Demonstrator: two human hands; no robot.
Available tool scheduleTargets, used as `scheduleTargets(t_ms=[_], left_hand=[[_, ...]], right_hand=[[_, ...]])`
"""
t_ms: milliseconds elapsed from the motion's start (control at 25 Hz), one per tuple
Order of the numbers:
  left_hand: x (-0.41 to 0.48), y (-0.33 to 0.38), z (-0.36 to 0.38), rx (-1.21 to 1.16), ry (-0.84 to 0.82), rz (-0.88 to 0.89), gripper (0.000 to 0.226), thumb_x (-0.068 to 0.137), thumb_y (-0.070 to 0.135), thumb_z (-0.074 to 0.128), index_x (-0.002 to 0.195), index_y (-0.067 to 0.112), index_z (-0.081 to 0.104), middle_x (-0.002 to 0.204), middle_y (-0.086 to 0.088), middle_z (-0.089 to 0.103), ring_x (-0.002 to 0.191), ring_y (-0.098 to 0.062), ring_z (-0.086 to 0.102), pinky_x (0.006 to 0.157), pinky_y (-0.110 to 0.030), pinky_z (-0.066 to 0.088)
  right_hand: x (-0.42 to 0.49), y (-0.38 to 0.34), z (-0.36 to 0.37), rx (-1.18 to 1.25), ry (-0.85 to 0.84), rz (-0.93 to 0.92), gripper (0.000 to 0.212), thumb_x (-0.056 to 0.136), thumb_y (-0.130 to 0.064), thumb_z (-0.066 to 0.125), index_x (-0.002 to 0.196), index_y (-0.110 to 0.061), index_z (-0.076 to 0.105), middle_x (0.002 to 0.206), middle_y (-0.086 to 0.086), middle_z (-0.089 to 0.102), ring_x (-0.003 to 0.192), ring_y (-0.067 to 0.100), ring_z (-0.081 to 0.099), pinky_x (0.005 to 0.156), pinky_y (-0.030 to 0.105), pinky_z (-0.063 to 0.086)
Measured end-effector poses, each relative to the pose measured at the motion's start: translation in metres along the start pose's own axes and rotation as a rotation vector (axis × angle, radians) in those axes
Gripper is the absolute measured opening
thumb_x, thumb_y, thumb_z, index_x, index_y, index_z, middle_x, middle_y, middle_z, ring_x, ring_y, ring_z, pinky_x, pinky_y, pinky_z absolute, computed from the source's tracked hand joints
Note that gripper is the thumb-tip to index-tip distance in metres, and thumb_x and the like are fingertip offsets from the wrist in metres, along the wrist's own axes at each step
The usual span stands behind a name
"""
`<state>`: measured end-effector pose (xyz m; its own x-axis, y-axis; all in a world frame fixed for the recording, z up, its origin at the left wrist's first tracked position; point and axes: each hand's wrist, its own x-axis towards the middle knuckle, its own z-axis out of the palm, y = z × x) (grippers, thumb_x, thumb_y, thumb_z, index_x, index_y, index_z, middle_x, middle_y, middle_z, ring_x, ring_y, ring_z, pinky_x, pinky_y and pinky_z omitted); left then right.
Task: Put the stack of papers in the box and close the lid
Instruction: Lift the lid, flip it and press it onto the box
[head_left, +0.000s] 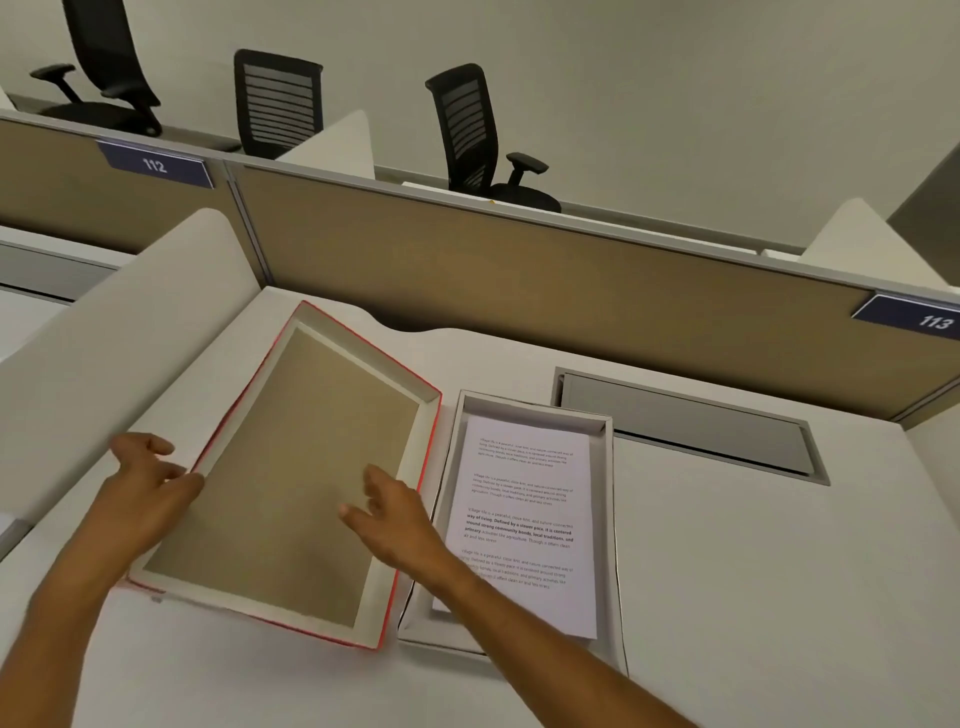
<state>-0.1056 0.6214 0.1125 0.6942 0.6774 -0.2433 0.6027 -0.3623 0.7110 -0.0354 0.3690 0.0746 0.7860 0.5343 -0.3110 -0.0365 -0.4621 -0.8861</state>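
- The stack of papers (524, 519) already lies in the white box (609, 519), lower right of the middle.
- The lid (291, 467) lies upside down on the desk (753, 571), just left of the box.
- Left hand (143, 493) is open, fingers at the lid's left edge. Right hand (395, 514) is open above the lid's right side. Neither grips yet.
- The lid is big and flat. Lifted by one edge, it could tip or slip.
- Flipped carelessly, it could bump the box.
- A white divider (104, 353) at the left leaves little room to swing.

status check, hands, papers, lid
Both hands open: left hand at the lid's left edge, right hand over it. Papers in box. Lid off, upturned beside box. Nothing blocking.
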Motion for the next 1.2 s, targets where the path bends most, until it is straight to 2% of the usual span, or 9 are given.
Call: scheduleTargets(t_ms=[120,240,320,440,560,800,1000,1120,1200], left_hand=[[-0.033,0.035,0.008,0.031,0.055,0.138,0.052,0.083,0.018,0.069,0.097,0.036,0.023,0.094,-0.004,0.057,0.074,-0.025,0.06,0.066,-0.039,0.046],[-0.067,0.064,0.022,0.098,0.089,0.274,0.058,0.08,0.036,0.074,0.102,0.035,0.02,0.097,-0.004,0.054,0.072,-0.028,0.06,0.055,-0.03,0.044],[-0.081,0.077,0.031,0.114,0.092,0.315,0.059,0.079,0.039,0.074,0.108,0.031,0.023,0.1,-0.004,0.052,0.071,-0.026,0.059,0.054,-0.027,0.043],[-0.097,0.09,0.04,0.109,0.043,0.33,0.06,0.079,0.036,0.074,0.11,0.028,0.023,0.103,-0.007,0.052,0.071,-0.022,0.059,0.058,-0.029,0.047],[-0.104,0.094,0.042,0.125,-0.067,0.34,0.068,0.076,0.031,0.08,0.116,0.024,0.025,0.11,-0.007,0.05,0.085,-0.028,0.061,0.071,-0.039,0.054],[-0.082,0.081,0.039,-0.296,-0.309,0.212,0.065,0.079,0.06,0.063,0.123,0.016,0.043,0.126,-0.006,0.058,0.108,-0.029,0.063,0.089,-0.042,0.05],[-0.042,0.021,0.093,-0.283,-0.489,0.06,0.071,0.089,0.064,0.038,0.138,0.013,0.048,0.135,-0.007,0.058,0.128,-0.028,0.055,0.111,-0.045,0.04],[-0.022,-0.011,0.11,-0.637,-0.687,-0.139,0.068,0.087,0.067,0.041,0.136,0.022,0.054,0.131,-0.008,0.066,0.122,-0.034,0.062,0.102,-0.05,0.048],[-0.027,-0.016,0.129,-0.632,-0.764,-0.218,0.066,0.085,0.067,0.047,0.134,0.023,0.055,0.129,-0.009,0.067,0.116,-0.037,0.065,0.095,-0.053,0.053]], right_hand=[[-0.008,-0.051,0.009,0.192,-0.022,-0.089,0.057,0.089,-0.049,0.054,0.136,-0.018,0.047,0.137,0.003,0.056,0.122,0.017,0.057,0.098,0.026,0.046],[-0.01,-0.081,0.012,0.398,-0.024,-0.082,0.054,0.087,-0.059,0.051,0.119,-0.017,0.06,0.108,0.0,0.068,0.105,0.019,0.067,0.096,0.038,0.055],[-0.008,-0.09,0.008,0.421,0.016,-0.068,0.048,0.087,-0.059,0.051,0.109,-0.017,0.063,0.1,0.001,0.069,0.096,0.018,0.069,0.089,0.036,0.058],[-0.009,-0.088,-0.002,0.414,0.112,-0.074,0.035,0.09,-0.045,0.058,0.114,-0.019,0.06,0.114,0.003,0.068,0.088,0.007,0.064,0.076,0.018,0.056],[-0.009,-0.083,-0.012,0.473,0.176,-0.034,0.036,0.092,-0.031,0.061,0.124,-0.016,0.055,0.127,0.005,0.063,0.108,0.018,0.064,0.09,0.031,0.057],[-0.025,-0.079,-0.039,0.582,0.167,0.012,0.033,0.093,-0.019,0.061,0.124,-0.01,0.055,0.129,0.01,0.062,0.117,0.029,0.062,0.093,0.038,0.056],[-0.058,-0.067,-0.077,0.709,0.087,0.045,0.036,0.093,-0.014,0.061,0.128,-0.005,0.056,0.128,0.01,0.065,0.115,0.028,0.063,0.096,0.04,0.054],[-0.083,-0.047,-0.107,0.812,-0.018,0.028,0.027,0.093,-0.012,0.06,0.119,-0.009,0.062,0.118,0.006,0.07,0.109,0.024,0.067,0.091,0.038,0.058],[-0.096,-0.031,-0.125,0.879,-0.053,0.01,0.025,0.094,-0.01,0.058,0.118,-0.01,0.062,0.116,0.007,0.07,0.105,0.022,0.068,0.088,0.035,0.059]])
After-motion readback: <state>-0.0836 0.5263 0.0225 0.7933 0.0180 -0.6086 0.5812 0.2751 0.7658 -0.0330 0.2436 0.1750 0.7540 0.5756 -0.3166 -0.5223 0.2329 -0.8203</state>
